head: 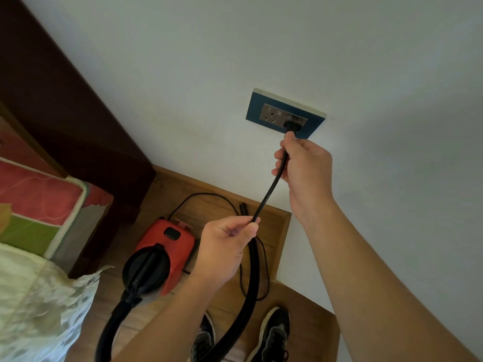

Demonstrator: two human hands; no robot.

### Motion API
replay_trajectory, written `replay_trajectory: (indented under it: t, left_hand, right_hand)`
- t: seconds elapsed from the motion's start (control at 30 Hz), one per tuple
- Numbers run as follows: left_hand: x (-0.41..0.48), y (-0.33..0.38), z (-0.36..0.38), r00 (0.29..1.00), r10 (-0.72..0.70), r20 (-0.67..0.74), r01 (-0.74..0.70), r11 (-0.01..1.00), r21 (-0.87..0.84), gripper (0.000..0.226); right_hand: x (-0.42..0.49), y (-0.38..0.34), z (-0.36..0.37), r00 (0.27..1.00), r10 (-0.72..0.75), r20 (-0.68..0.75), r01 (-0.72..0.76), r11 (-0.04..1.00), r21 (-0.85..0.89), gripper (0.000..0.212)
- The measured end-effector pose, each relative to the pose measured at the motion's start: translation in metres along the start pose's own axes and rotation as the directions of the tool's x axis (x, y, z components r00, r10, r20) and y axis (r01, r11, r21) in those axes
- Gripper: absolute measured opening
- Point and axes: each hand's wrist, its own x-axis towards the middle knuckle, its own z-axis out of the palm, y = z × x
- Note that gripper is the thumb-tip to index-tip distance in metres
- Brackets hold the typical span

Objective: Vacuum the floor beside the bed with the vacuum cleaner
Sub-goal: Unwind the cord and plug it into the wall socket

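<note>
Powering-up step: our right hand (pixel 304 165) grips the power cord (pixel 269 194) behind the plug (pixel 291 126) at the wall socket (pixel 261 113), our left hand (pixel 224 241) pinches it lower, the red vacuum cleaner (pixel 167 246) sits on the floor (pixel 227 288) beside the bed (pixel 39 205); next, we judge, take up its hose (pixel 109 327).

Soft, diffuse light is washing the white wall (pixel 261 48), glowing brightest around two o'clock and greying toward twelve. A faint shadow is lying on it near three o'clock. The dark headboard (pixel 52 100) at ten o'clock is sinking into shade. The wooden floor (pixel 313 333) at six o'clock is sitting dimmer. Wide-angle distortion is bowing the edges, and the bed (pixel 39 283) at eight o'clock is blurring slightly.
</note>
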Motion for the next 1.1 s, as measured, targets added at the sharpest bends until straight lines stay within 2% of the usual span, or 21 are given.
replay_trajectory:
  t: [0.33,0.67,0.97,1.1]
  left_hand:
    - [0.012,0.004,-0.002,1.0,0.031,0.001,-0.031,0.989,0.142,0.028]
    - [0.023,0.009,-0.001,0.999,0.03,0.012,-0.031,0.994,0.105,0.024]
    - [0.023,0.009,0.0,0.999,0.012,0.037,-0.015,0.998,0.066,0.021]
    - [0.013,0.003,-0.001,0.999,0.006,0.048,-0.009,0.999,0.047,0.024]
  right_hand:
    - [0.001,-0.001,0.003,0.999,0.034,-0.027,-0.033,0.998,0.057,0.024]
    - [0.003,-0.007,0.009,0.993,0.076,-0.087,-0.063,0.987,0.147,0.024]
    - [0.01,-0.007,0.012,0.993,0.029,-0.111,-0.025,0.999,0.036,0.023]
    - [0.011,-0.006,0.014,0.994,0.033,-0.103,-0.026,0.998,0.064,0.022]
